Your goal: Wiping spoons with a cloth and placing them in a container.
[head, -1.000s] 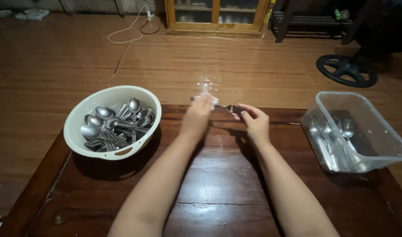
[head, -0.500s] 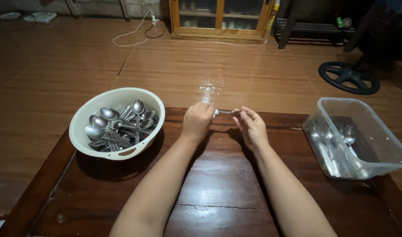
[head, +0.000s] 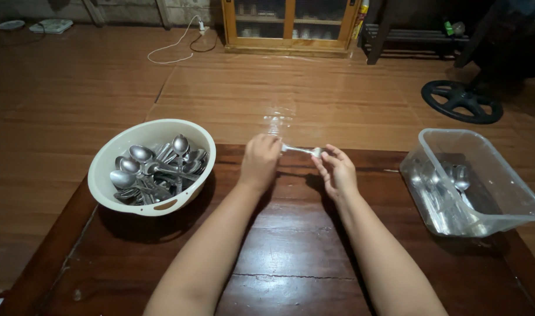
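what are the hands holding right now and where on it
A metal spoon spans both hands over the wooden table. The left hand is closed round one end, hiding it; the right hand pinches the other end with its fingertips.

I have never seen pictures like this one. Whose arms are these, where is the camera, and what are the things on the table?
The camera sits on a person's head and looks down, so the two bare arms are that person's own. No machine is involved. The left hand and the right hand hold one small metal utensil between them, each at one end; it looks like a spoon, but its bowl is hidden in the left hand. They work above a dark wooden table. On its left side stands a round cream bowl full of metal spoons. On its right side stands a clear plastic container with more cutlery inside. Behind the table you see a wooden floor and a cabinet.
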